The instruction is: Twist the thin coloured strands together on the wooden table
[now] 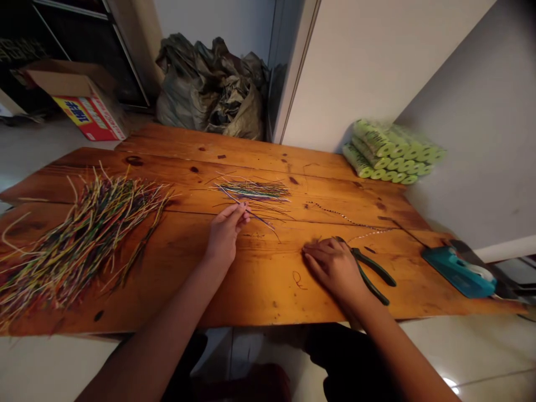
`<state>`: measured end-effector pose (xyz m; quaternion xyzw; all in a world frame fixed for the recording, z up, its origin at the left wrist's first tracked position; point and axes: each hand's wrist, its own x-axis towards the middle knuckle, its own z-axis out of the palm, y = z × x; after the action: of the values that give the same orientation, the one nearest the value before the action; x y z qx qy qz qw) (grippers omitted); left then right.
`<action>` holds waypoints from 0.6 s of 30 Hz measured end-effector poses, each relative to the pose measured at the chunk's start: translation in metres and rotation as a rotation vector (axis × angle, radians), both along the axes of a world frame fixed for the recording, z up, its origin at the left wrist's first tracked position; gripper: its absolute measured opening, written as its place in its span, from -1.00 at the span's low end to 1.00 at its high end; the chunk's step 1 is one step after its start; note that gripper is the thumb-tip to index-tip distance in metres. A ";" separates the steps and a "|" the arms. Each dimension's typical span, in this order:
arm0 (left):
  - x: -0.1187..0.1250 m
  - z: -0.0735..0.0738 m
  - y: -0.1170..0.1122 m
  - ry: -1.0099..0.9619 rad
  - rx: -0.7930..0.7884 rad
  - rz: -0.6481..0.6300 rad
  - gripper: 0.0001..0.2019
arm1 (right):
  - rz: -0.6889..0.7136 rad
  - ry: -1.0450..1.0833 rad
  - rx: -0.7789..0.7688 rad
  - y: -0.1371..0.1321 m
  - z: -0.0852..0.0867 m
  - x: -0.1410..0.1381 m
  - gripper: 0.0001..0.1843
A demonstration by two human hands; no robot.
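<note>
My left hand (226, 231) is pinching a few thin wires (255, 213) between fingers and thumb, above the orange wooden table (259, 290). Just beyond it lies a small bundle of multicoloured wires (255, 191). A much larger loose heap of coloured wires (79, 240) covers the table's left end. My right hand (333, 267) lies palm down over the jaw end of dark green-handled pliers (372, 273), hiding the jaws. Past its fingertips runs a thin speckled strand (347, 221).
A teal plastic tool (458, 272) sits at the table's right corner. Green-wrapped rolls (389, 153) are stacked beyond the far right edge. A crumpled grey sack (209, 92) and a cardboard box (90, 106) stand behind the table, beside white wall panels.
</note>
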<state>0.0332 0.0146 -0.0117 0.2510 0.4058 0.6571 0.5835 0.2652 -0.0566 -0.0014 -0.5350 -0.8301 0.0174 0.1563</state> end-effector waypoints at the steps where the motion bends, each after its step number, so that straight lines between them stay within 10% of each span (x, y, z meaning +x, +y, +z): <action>1: 0.000 0.000 0.000 0.002 -0.002 0.001 -0.82 | 0.013 0.011 -0.006 0.000 -0.001 -0.004 -0.75; 18: 0.001 0.001 -0.001 0.000 -0.024 -0.015 -0.82 | 0.640 0.102 -0.017 -0.054 -0.024 -0.094 -0.83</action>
<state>0.0343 0.0140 -0.0107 0.2471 0.4115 0.6478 0.5916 0.1711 -0.1101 -0.0254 -0.2467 -0.9471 0.0995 0.1796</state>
